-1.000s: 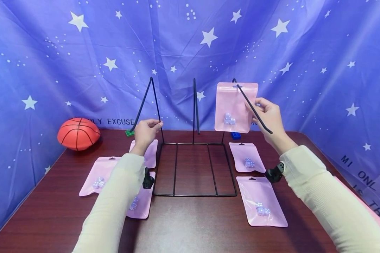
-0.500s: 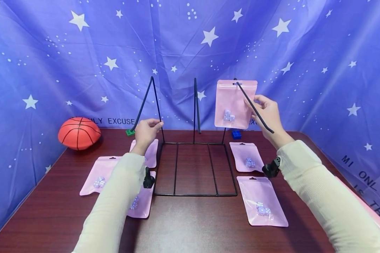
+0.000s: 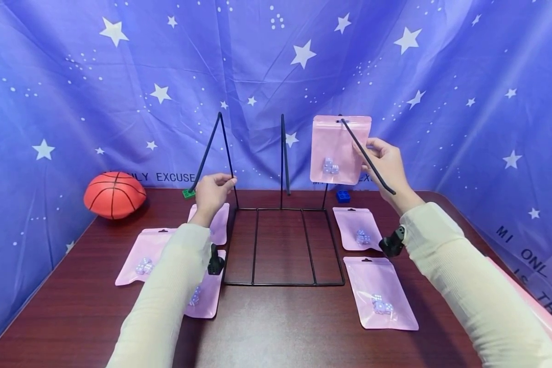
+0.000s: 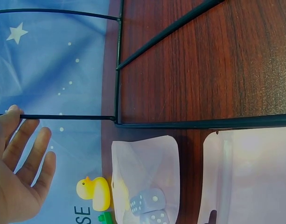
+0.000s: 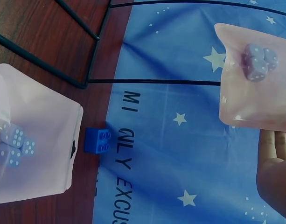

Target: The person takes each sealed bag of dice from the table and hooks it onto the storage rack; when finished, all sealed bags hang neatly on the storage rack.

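Observation:
My right hand (image 3: 385,166) pinches the right edge of a pink zip pouch (image 3: 333,145) with several lilac dice (image 3: 331,166) inside. The right prong (image 3: 368,157) of a black wire rack (image 3: 285,284) runs through the pouch's hang hole, and the pouch hangs upright near the prong's back end. In the right wrist view, fingers (image 5: 275,144) show at the pouch's edge. My left hand (image 3: 212,194) grips the rack's left upright between thumb and fingers; in the left wrist view the thumb (image 4: 11,115) lies at that wire. The rack's middle prong (image 3: 286,158) and left prong (image 3: 205,153) carry nothing.
Two pink pouches, a far one (image 3: 356,225) and a near one (image 3: 381,296), lie right of the rack. Several more (image 3: 142,250) lie left, partly under my left arm. A red ball (image 3: 115,195), a blue brick (image 3: 343,196) and a yellow duck (image 4: 95,192) are near the back edge.
The pouch in my right hand has risen a little and slid back along the right prong, with the hand following. My left hand stays on the upright.

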### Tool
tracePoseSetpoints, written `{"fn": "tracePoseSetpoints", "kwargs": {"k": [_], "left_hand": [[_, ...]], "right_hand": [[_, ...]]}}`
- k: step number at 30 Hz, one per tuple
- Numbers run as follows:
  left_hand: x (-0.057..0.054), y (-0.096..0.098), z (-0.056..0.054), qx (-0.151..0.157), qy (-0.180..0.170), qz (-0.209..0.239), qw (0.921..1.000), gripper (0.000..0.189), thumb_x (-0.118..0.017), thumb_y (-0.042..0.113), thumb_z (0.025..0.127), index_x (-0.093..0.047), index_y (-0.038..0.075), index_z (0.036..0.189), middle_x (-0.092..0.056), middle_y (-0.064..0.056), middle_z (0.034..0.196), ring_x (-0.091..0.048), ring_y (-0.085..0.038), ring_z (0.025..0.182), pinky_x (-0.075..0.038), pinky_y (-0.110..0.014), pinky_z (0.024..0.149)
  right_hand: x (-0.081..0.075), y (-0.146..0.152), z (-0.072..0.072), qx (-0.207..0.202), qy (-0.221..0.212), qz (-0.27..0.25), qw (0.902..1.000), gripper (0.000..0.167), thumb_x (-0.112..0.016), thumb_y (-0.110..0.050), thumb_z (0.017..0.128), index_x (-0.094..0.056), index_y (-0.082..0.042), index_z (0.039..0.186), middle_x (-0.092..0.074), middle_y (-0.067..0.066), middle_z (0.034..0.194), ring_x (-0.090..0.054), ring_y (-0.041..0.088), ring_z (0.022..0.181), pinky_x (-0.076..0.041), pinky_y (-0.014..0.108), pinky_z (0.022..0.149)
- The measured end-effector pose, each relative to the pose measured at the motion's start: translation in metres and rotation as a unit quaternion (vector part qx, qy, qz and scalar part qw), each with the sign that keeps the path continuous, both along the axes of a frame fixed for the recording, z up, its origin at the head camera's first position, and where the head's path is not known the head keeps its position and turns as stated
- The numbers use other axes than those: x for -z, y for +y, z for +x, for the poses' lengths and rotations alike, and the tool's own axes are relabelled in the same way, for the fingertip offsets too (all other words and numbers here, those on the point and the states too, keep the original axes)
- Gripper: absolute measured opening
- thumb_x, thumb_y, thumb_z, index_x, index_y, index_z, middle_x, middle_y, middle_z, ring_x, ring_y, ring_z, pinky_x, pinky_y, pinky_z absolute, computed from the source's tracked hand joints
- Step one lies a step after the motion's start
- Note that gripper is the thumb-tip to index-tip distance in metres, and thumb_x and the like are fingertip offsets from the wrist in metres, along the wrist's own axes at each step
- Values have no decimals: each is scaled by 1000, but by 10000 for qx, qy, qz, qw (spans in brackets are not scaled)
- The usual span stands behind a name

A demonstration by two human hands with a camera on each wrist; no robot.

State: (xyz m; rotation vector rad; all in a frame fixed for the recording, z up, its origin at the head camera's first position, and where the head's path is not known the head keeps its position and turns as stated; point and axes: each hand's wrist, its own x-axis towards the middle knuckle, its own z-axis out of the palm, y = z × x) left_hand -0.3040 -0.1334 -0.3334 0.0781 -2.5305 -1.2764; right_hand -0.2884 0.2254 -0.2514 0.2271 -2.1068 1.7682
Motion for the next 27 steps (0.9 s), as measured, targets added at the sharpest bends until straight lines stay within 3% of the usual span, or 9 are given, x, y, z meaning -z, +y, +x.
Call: {"fn": "tracePoseSetpoints", "kwargs": {"k": [9, 14, 20, 23, 27], "left_hand": [[0, 1, 0, -6, 55, -35, 10000, 30, -69, 25, 99, -75, 5, 120, -76, -15, 106, -73, -30, 95, -49, -44, 93], [0, 1, 1, -17, 109, -73, 9999, 29, -68, 24, 99, -74, 4, 120, -76, -16, 106, -73, -31, 95, -45, -46, 100], [0, 0, 0, -20, 129, 8, 9999, 28, -69, 23, 99, -75, 4, 120, -76, -16, 105, -73, -32, 95, -32, -46, 109], [0, 0, 0, -12, 114, 49, 9999, 28, -69, 23, 99, -75, 5, 120, -76, -16, 105, -73, -32, 95, -30, -46, 110], [0, 1, 0, -10, 97, 61, 9999, 29, -69, 23, 99, -75, 5, 120, -76, -16, 106, -73, -31, 95, -41, -44, 103]], "right_hand": [[-4, 13, 12, -103, 105, 613, 9980, 16, -71, -22, 97, -68, -10, 107, -68, -16, 91, -63, 3, 89, -51, 15, 83], [-10, 28, 23, -124, 23, 1239, 9922, 39, -69, -28, 99, -62, -5, 129, -65, -12, 110, -59, 4, 105, -46, 14, 88], [-10, 48, 46, 54, -213, 1699, 9852, 53, -66, -35, 100, -53, -11, 146, -59, 3, 138, -55, 7, 121, -43, 16, 93], [-3, 63, 61, 101, -443, 2026, 9782, 57, -65, -38, 100, -50, -12, 149, -57, 4, 140, -54, 3, 120, -42, 15, 92], [16, 82, 82, -22, -635, 2418, 9682, 55, -66, -35, 101, -51, -10, 147, -62, -7, 129, -54, -7, 111, -42, 11, 86]]}}
